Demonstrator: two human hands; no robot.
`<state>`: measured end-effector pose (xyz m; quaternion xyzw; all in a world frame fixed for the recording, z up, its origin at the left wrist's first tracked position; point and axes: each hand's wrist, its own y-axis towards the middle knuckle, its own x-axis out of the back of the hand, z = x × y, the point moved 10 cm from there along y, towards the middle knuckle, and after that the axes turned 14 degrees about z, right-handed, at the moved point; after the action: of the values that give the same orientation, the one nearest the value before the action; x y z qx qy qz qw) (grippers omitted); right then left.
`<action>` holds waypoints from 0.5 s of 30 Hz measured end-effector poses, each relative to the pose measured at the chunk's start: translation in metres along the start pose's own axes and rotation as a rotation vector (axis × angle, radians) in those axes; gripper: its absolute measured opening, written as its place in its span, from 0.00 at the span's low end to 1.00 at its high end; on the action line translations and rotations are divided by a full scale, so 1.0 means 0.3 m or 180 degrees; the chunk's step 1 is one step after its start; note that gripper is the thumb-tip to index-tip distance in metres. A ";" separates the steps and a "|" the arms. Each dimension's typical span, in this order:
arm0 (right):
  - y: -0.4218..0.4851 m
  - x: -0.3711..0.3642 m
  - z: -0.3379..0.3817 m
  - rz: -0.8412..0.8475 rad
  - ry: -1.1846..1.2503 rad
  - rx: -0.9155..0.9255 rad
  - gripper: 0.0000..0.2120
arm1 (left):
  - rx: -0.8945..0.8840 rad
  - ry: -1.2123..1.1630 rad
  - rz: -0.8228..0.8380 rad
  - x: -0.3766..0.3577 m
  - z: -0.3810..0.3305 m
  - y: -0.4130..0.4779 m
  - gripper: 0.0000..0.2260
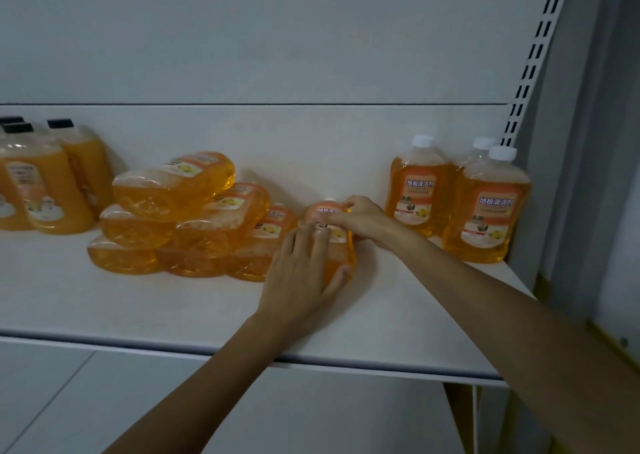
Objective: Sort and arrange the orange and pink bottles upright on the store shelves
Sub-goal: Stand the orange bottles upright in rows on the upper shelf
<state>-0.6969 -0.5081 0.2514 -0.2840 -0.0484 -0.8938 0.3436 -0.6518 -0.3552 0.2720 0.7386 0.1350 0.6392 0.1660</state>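
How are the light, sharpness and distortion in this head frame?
Head view: dim, flat light; whole frame soft, though labels on the standing bottles at right are legible; wide-angle bows the slotted upright; the held bottle, gripped by left hand and right hand, looks slightly smeared.

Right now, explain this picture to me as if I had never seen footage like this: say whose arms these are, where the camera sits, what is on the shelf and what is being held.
There is no machine here. These are a person's two bare arms, filmed by one camera worn on their head, looking forward and down. They reach onto a white store shelf. Both hands hold one orange bottle: the left hand wraps its lower body, and the right hand grips the top near the white cap. Left of it is a pile of similar bottles lying on their sides. At the right, three white-capped bottles stand upright. At the far left stand black-capped bottles.
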 end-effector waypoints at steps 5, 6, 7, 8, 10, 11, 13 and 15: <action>-0.131 0.063 0.122 -0.0429 -0.0156 0.0688 0.31 | 0.0124 -0.1436 0.0148 -0.010 0.036 -0.012 0.40; -0.166 0.075 0.152 -0.0525 -0.0299 0.0845 0.32 | 0.0195 -0.1904 0.0324 -0.030 0.034 -0.009 0.45; -0.199 0.085 0.177 -0.0621 -0.0446 0.0984 0.34 | 0.0192 -0.2336 0.0431 -0.048 0.027 -0.006 0.46; -0.233 0.095 0.197 -0.0692 -0.0593 0.1094 0.36 | 0.0142 -0.2628 0.0452 -0.051 0.015 -0.001 0.46; -0.292 0.116 0.216 -0.0735 -0.0796 0.1213 0.38 | 0.0055 -0.2894 0.0418 -0.044 -0.012 0.015 0.45; -0.316 0.130 0.217 -0.0713 -0.0854 0.1225 0.38 | -0.0011 -0.3017 0.0433 -0.047 -0.032 0.024 0.46; -0.362 0.160 0.216 -0.0640 -0.1017 0.1204 0.39 | -0.0262 -0.3150 0.0449 -0.053 -0.087 0.045 0.47; -0.401 0.204 0.203 -0.0645 -0.1089 0.1173 0.43 | -0.0421 -0.3098 0.0489 -0.066 -0.143 0.067 0.50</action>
<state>-0.7821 -0.4354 0.3484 -0.3573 -0.2957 -0.8388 0.2852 -0.6973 -0.3786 0.2679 0.9471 -0.0539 0.2378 0.2088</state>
